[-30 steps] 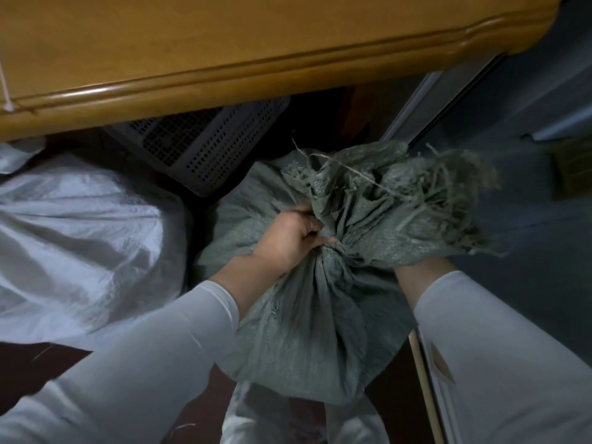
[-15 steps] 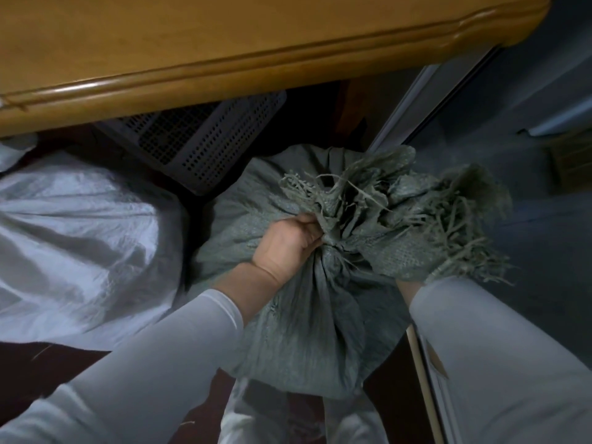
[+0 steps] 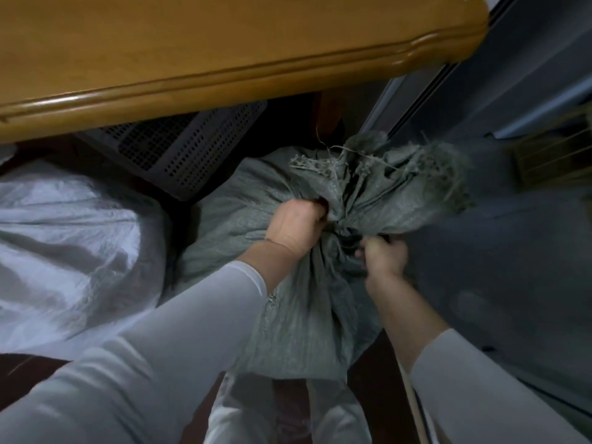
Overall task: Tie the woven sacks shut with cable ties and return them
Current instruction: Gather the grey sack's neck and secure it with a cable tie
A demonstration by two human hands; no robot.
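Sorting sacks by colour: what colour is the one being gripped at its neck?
The sack is grey-green, shown best in the head view.

I see 1 grey-green woven sack (image 3: 304, 315), bulging, its neck gathered tight between my left fingers (image 3: 315, 209) and right fingers (image 3: 374, 248). Its frayed mouth fans out just beyond them. 1 white woven sack (image 3: 70, 245) lies crumpled, well left of my left fingers.
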